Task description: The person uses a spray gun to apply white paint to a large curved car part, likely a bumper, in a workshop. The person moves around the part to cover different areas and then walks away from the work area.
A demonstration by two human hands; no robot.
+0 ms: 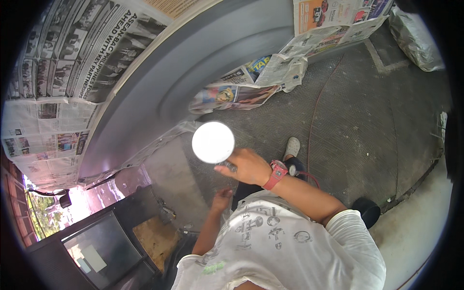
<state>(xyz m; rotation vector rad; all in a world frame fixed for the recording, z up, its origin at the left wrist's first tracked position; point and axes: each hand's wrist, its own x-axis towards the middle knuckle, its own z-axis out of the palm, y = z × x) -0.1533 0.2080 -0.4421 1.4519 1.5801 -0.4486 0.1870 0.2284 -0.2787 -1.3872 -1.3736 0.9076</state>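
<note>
My right hand point(246, 166) is closed round a spray gun point(231, 167) with a white round cup point(213, 142) on top. A pressure gauge point(293, 170) and red hose point(311, 179) show beside my wrist. Just beyond the gun curves a grey vehicle body panel point(188, 53), its surroundings masked with newspaper sheets point(53, 72). My left hand point(222, 197) hangs lower, near my dark trouser leg, with curled fingers; I cannot make out anything inside them.
The hose crosses the dark textured floor point(362, 121) past my pale shoe point(292, 146). A silvery wrapped object point(415, 38) lies upper right, a black round object point(365, 212) by the pale right-hand surface point(411, 232). Lower left are a wooden board point(152, 234) and a dark glass-fronted frame point(101, 241).
</note>
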